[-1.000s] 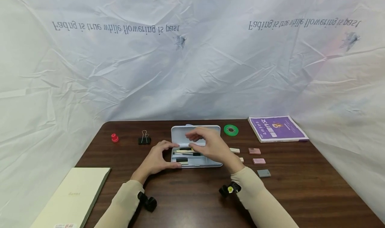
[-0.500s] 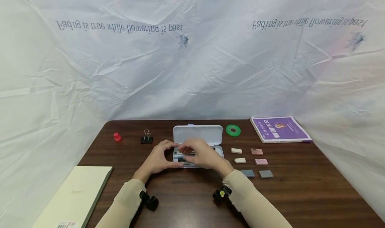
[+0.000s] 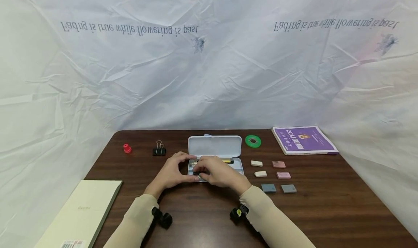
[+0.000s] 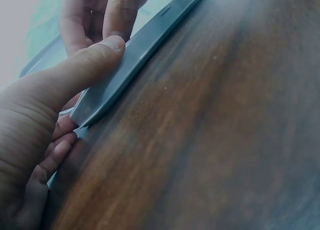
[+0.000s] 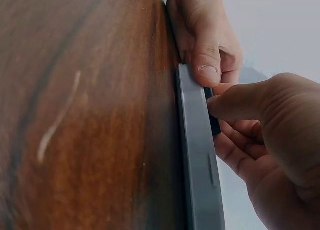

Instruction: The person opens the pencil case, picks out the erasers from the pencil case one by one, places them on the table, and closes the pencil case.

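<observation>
1. I see the open pencil case (image 3: 215, 157) near the middle of the table (image 3: 326, 211), lid (image 3: 214, 145) tipped back. Largest risk: the case slides or tips, since only my left hand (image 3: 169, 175) steadies it, thumb (image 4: 95, 65) curled onto its near left rim.
2. My right hand (image 3: 218, 173) reaches into the left end of the tray, fingers bent, thumb (image 5: 235, 100) and fingertips closing on a small black item (image 5: 214, 122). Whether the pinch is secure I cannot tell; a weak pinch would drop it back among the pens (image 3: 225, 161).
3. Both hands crowd one corner. I judge the knuckles could knock each other and jolt the case.
4. The erasers (image 3: 272, 175) lie just right of the case; a wide sweep of the right sleeve could scatter them.
5. The binder clip (image 3: 159, 150) sits apart, low risk.
</observation>
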{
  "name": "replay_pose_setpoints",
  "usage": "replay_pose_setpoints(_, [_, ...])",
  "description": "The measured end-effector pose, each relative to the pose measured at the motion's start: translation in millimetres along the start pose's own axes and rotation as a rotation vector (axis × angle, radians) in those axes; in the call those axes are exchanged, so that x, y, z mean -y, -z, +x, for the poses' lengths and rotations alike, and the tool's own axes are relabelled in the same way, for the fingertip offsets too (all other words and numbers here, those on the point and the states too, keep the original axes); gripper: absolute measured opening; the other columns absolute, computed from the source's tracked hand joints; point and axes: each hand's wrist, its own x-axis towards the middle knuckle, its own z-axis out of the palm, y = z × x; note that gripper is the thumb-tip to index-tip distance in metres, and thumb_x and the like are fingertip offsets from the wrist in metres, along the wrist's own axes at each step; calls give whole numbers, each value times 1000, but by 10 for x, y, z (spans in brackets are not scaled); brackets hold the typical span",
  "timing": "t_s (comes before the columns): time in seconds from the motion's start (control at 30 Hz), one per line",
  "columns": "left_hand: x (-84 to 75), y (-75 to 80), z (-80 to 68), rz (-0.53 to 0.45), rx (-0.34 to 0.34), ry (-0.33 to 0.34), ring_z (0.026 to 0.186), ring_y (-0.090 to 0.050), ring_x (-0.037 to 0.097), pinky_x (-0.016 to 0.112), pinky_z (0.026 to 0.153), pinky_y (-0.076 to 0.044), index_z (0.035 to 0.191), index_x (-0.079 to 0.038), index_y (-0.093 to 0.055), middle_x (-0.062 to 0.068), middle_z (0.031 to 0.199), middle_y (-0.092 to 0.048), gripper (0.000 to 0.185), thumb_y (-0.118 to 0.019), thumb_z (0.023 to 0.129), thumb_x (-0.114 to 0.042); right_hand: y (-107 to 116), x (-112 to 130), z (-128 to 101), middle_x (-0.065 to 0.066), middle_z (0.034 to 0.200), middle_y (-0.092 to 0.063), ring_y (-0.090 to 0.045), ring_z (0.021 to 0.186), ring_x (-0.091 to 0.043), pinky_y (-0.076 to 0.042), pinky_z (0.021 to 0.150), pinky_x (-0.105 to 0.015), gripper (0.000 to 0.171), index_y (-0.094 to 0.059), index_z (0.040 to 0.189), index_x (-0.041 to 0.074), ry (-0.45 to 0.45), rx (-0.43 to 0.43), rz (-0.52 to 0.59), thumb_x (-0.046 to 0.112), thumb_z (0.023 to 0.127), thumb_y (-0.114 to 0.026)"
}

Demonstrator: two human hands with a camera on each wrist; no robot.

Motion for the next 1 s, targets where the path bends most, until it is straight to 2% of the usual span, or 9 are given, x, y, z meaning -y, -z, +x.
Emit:
replay_pose_setpoints(0.13, [-17,0,-4,8,8,10,128,-63,25,57,108,-52,147,-27,-73,-2,139,-68,76,-101,80,-51,0,1,-6,-3,118,-74,-72,104,-13,-61,91,-30,22,-82,125,10,-4,-16,20,1,106,-73])
replay_pose_setpoints(0.27, [-30,-2,-5,11,13,14,128,-62,27,58,109,-52,148,-26,-72,-1,141,-67,76,-101,81,-50,60,17,-27,-4,117,-74,-74,105,-15,-62,91,-31,21,-80,123,7,5,-67,50,-2,106,-72])
replay_pose_setpoints(0.57, [-24,6,-8,15,13,14,130,-62,27,58,110,-52,146,-28,-73,-2,140,-67,77,-101,80,-55,389,33,-148,-1,115,-71,-71,102,-15,-63,89,-41,21,-78,122,8,25,-218,46,-2,104,-73])
replay_pose_setpoints(0.77, [-30,-2,-10,24,13,26,133,-61,29,61,112,-51,146,-29,-74,-2,142,-66,78,-100,78,-58,628,-9,-354,2,116,-73,-70,101,-11,-61,87,-34,25,-79,120,12,61,-347,-18,-3,101,-77])
replay_pose_setpoints(1.0, [-38,5,-19,31,19,42,134,-61,30,62,113,-50,146,-29,-73,-3,141,-67,79,-101,78,-58,850,-62,-710,2,116,-71,-67,100,-10,-61,81,-34,28,-79,122,13,22,-410,-56,-5,101,-77])
